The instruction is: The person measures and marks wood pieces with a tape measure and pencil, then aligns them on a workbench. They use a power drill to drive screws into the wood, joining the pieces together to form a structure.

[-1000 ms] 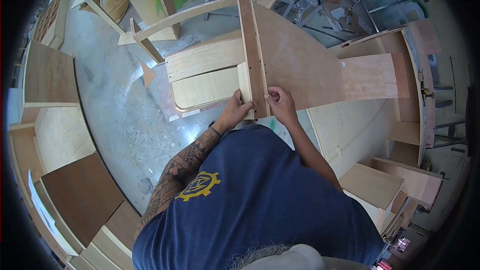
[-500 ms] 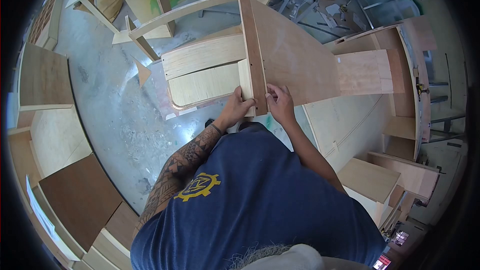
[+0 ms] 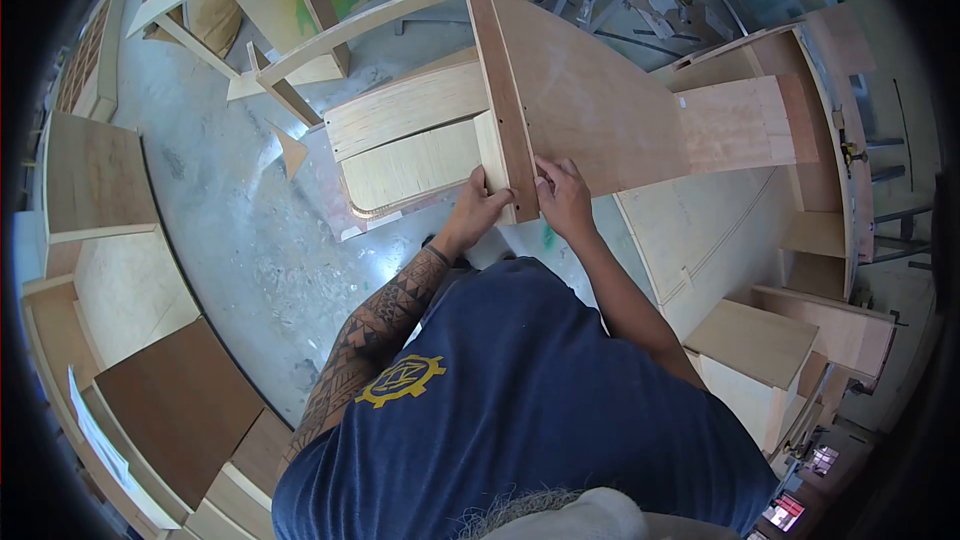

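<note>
Wooden strip (image 3: pixel 507 90), reddish brown; broad panel (image 3: pixel 590 100), pinkish tan; round-cornered panel (image 3: pixel 415 165), pale cream, finely grained; shirt (image 3: pixel 560 410), navy with yellow gear emblem (image 3: pixel 402 381); floor (image 3: pixel 235 210), mottled blue-grey; left forearm (image 3: pixel 375 325), dark geometric tattoo.

Cool, diffuse light is falling across the floor (image 3: pixel 235 240), where white glare is pooling left of centre. Wide-angle distortion is bowing straight edges, black vignetting is darkening both sides, and the lower right is looking dim.
</note>
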A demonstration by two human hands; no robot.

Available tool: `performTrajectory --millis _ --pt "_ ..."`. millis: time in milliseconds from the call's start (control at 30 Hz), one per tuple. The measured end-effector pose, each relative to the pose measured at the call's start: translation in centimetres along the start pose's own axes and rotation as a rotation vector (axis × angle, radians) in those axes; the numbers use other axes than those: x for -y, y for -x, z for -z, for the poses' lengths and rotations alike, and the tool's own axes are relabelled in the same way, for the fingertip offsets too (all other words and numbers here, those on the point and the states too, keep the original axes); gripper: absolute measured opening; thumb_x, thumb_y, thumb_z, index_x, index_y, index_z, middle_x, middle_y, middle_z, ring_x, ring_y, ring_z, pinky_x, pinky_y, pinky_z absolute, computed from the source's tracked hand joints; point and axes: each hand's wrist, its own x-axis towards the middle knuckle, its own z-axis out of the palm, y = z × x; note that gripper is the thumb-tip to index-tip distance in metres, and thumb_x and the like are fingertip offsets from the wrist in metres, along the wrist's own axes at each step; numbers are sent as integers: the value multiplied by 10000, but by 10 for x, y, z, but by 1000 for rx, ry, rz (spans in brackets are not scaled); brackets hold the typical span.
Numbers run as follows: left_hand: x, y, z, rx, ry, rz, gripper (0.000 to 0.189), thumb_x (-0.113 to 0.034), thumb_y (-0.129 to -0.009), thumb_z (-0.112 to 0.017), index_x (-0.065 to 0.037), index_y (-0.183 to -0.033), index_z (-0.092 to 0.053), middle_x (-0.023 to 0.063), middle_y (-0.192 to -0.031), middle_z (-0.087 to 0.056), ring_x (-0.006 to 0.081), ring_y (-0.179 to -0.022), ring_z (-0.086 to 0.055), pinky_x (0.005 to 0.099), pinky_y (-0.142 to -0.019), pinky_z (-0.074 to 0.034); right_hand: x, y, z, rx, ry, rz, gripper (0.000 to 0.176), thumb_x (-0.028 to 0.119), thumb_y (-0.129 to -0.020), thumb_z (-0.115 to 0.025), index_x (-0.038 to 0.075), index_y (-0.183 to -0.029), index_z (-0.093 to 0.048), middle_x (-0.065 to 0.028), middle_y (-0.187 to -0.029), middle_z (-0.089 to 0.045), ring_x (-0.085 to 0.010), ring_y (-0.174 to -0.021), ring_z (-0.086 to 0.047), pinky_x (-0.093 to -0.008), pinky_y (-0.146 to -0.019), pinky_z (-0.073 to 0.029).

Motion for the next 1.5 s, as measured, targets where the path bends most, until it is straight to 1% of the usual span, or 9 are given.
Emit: performTrajectory --millis 267,333,467,633,733,833,1033,1267,1500 --pt "4 -14 1 6 -51 16 339 -217 -921 -698 -20 -1180 -603 26 -860 -601 96 -672 -546 282 -591 -454 -27 13 11 19 -380 -105 288 130 -1032 -623 28 -1283 -723 -185 -1218 -738 -363 -1116 -716 -430 -960 -559" --pt "8 -15 0 16 34 64 305 -203 -946 -668 -30 -1189 -608 13 -877 -608 74 -650 -524 263 -562 -428 -33 31 13 27 -405 -155 290 144 -1067 -607 8 -1303 -707 -149 -1254 -760 -243 -1134 -729 -366 -970 -558" --pt "-1 -10 16 45 97 106 299 -198 -924 -710 -17 -1119 -574 36 -886 -617 106 -646 -540 295 -558 -451 -43 80 9 -61 -406 -116 287 163 -1044 -639 28 -1286 -715 -178 -1216 -749 -320 -1111 -728 -396 -947 -565" --pt "0 -10 -7 -3 230 99 221 -138 -948 -666 -36 -1131 -594 37 -966 -644 113 -761 -603 275 -634 -496 -103 167 15 -57 -480 -244 319 182 -1022 -674 15 -1293 -702 -187 -1202 -753 -312 -1109 -738 -402 -953 -570" --pt "14 -16 -1 33 166 134 173 -108 -971 -630 -50 -1134 -636 32 -1041 -638 140 -916 -667 323 -792 -596 -133 224 11 -44 -547 -372 342 197 -1019 -688 10 -1306 -694 -201 -1197 -756 -315 -1095 -748 -401 -956 -575" --pt "15 -16 -8 9 271 112 216 -108 -961 -632 -26 -1161 -625 59 -1087 -666 158 -959 -670 312 -817 -575 -163 283 6 -38 -545 -421 356 201 -1017 -695 19 -1322 -693 -204 -1194 -761 -308 -1082 -755 -394 -957 -578" --pt "-28 34 -51 96 392 -23 481 -38 -956 -523 31 -1431 -530 130 -1324 -640 236 -1223 -658 393 -1118 -528 -184 349 21 -44 -534 -700 373 234 -1003 -715 23 -1311 -705 -207 -1144 -773 -303 -1078 -756 -400 -952 -577" --pt "-36 39 -137 311 360 84 538 -41 -906 -574 14 -1440 -537 98 -1336 -639 194 -1232 -631 366 -1087 -517 -206 303 44 -273 -584 -573 372 238 -1005 -714 35 -1317 -701 -169 -1118 -771 -271 -1057 -743 -391 -927 -571" --pt "-25 6 -252 726 -139 20 586 -86 -861 -668 5 -1427 -548 75 -1202 -665 149 -1110 -635 332 -962 -531 -181 228 123 -384 -766 -555 551 341 -1040 -711 29 -1467 -556 -185 -1171 -726 -254 -1079 -716 -379 -956 -558"
